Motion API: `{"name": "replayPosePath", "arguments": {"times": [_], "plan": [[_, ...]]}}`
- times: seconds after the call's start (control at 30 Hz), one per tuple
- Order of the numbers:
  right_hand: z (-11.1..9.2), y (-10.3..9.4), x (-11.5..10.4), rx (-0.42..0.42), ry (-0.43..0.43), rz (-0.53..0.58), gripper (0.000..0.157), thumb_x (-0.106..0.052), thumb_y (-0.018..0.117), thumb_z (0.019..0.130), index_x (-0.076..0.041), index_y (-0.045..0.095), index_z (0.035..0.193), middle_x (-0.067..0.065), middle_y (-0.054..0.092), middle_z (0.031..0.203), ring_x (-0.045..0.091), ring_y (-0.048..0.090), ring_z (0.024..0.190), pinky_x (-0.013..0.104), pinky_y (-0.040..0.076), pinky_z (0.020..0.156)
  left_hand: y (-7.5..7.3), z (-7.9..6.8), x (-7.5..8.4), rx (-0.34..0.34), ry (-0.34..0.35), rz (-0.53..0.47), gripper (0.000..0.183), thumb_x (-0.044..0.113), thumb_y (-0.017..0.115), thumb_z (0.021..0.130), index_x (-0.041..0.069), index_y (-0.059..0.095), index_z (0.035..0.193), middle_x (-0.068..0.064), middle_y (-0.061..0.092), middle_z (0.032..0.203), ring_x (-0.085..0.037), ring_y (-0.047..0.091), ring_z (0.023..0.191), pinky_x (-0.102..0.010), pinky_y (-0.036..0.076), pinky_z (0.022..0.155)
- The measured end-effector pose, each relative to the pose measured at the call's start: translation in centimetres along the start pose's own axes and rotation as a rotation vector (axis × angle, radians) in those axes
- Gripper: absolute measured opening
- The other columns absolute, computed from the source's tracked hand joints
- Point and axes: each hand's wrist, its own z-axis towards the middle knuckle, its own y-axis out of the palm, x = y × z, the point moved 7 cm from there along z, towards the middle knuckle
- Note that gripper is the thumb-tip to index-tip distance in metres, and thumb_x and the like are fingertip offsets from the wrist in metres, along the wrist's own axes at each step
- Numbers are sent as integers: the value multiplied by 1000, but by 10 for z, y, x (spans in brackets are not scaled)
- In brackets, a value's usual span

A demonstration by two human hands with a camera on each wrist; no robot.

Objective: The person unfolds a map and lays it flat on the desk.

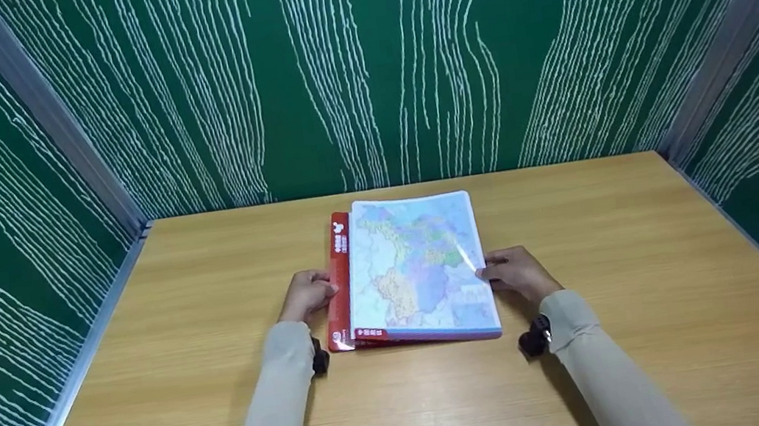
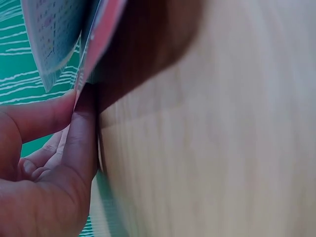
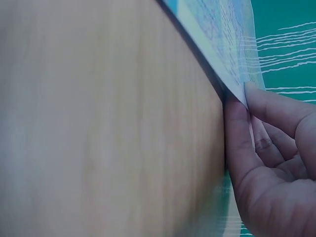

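We find a glossy printed map (image 1: 424, 266) lying over a red-edged sheet (image 1: 340, 289), the pair placed centrally on the wood-grain table (image 1: 415, 412), before a green panel (image 1: 278, 71) with wavy white lines. The lower sheet projects to the left of the map. Whether both rest fully on the wood, we cannot tell.

We note the left hand (image 1: 306, 295) at the red margin, thumb on the face and index finger beneath; the gap is closed down to the sheet's thickness. The left wrist view shows a separate printed layer standing apart above the pinched edge. The right hand (image 1: 518, 271) pinches the map's right edge in the same manner, thumb uppermost; whether it also holds the lower sheet, we cannot determine.

In our judgement the pair is light, flexible and thin, with a smooth coated face that may slide against the layer below. Tearing seems unlikely; creasing at a corner under a hard pinch is the greater risk. We consider opposite side edges, near mid-length, the sound place to take hold, with fingertips under all layers, since a grip on one layer alone could let them slip out of line.
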Motion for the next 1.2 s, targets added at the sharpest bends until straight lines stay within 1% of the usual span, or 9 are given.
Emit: {"name": "replayPosePath", "arguments": {"times": [0.23,0.37,0.5,0.57,0.67,0.83,0.97,1.03,1.2], "plan": [[-1,-1,-1,-2,-11,-42,40,-4,59,93,10,53,129,25,60,125,18,63,100,33,54,90,1,-1,2,12,28,48,27,-11,55,81,-12,58,108,-6,57,82,-10,54,68,-19,49,60],[-1,0,-2,-16,-36,-31,43,-3,58,94,12,49,133,29,56,130,20,63,105,34,55,90,0,-2,4,30,54,111,22,-8,59,79,-10,61,101,-6,57,80,-10,53,66,-18,48,57],[-1,0,-2,-19,-45,-17,43,-2,58,93,13,48,133,29,56,129,18,64,103,32,55,89,-1,-3,6,49,75,168,19,-6,62,78,-9,63,97,-6,57,81,-11,53,67,-19,47,57],[0,-1,-1,-9,-33,-13,43,-2,59,93,12,49,133,28,57,129,17,64,101,32,55,88,-2,-2,6,54,75,173,19,-6,62,77,-9,64,96,-6,58,81,-11,53,67,-19,47,57],[0,-2,0,0,-20,-17,45,-3,59,93,13,47,134,28,56,129,17,64,101,33,55,90,-3,-2,6,53,58,161,19,-8,61,77,-9,64,96,-7,58,81,-11,54,67,-19,48,56],[1,-3,0,4,-4,-19,42,-3,59,93,13,50,131,27,58,126,17,64,98,34,55,90,-6,-3,3,41,-4,127,23,-10,60,80,-8,64,103,-8,60,85,-12,57,68,-20,51,59],[0,-5,0,5,-4,-28,41,-4,60,93,11,52,130,27,58,127,19,64,102,34,54,91,-7,-4,4,46,-5,158,25,-8,61,81,-9,64,106,-10,62,91,-13,58,71,-22,52,62],[-1,-6,-1,2,-10,-35,42,-5,60,93,11,51,131,28,57,128,21,63,105,34,54,92,-8,-4,4,48,-5,162,23,-8,61,81,-8,65,104,-11,62,91,-13,58,70,-22,52,60],[-1,-8,0,3,-10,-37,43,-5,60,93,11,51,132,28,56,129,22,63,106,34,54,91,-9,-4,1,52,-44,130,21,-10,60,80,-5,64,100,-8,60,89,-13,58,71,-21,51,58]]}}
